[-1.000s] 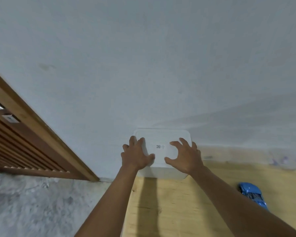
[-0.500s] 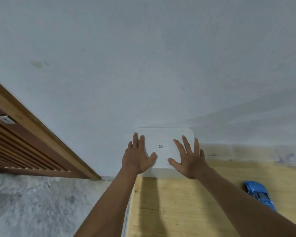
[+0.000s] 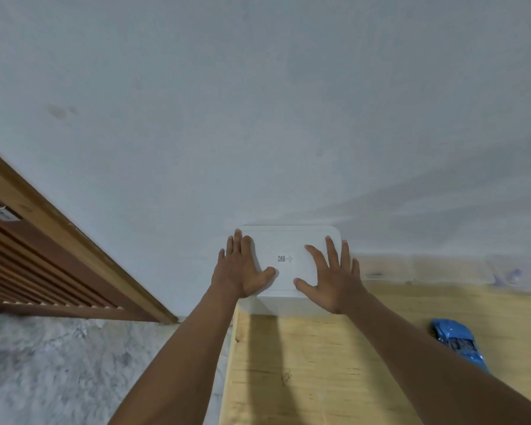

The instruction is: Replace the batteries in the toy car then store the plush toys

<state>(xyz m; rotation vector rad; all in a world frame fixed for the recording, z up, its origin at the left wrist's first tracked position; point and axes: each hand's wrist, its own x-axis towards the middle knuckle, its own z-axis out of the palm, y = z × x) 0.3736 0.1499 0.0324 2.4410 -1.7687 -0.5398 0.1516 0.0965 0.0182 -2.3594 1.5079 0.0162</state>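
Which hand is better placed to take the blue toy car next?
Probably the right hand: the blue toy car lies to its right, beside that forearm; the left hand rests on the white box, farther away.

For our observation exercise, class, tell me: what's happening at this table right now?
A person lays both hands flat on the closed white box at the far left corner of the wooden table, against the wall. The left hand lies on the lid's left edge and the right hand on its right side, fingers spread. A blue toy car lies apart to the right, untouched. No plush toys show.
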